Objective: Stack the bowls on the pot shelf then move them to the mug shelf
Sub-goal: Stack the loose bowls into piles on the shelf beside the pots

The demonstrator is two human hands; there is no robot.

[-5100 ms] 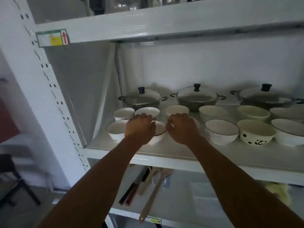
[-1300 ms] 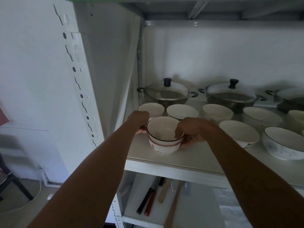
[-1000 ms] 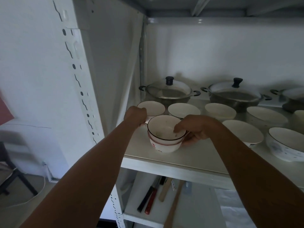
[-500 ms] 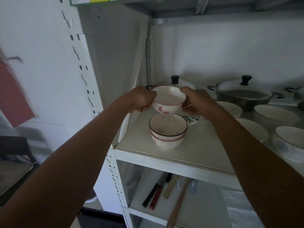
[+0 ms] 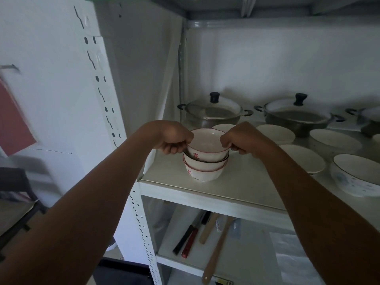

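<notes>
I've got both hands on the top bowl (image 5: 207, 144): left hand (image 5: 171, 138) pinching its left rim, right hand (image 5: 241, 140) the right rim. It's sitting nested in the stack (image 5: 204, 167) of two bowls, front-left of the pot shelf (image 5: 226, 188), w/ lidded pot (image 5: 212, 113) just behind.

Kitchen storeroom: white metal rack (image 5: 115, 112) of lidded pots (image 5: 213, 114), bowls (image 5: 337, 140), utensils (image 5: 213, 249) below.

White wall (image 5: 47, 83), dim white shelving upright (image 5: 102, 83), red sheet (image 5: 12, 120) at left, dark chair (image 5: 14, 188)
</notes>
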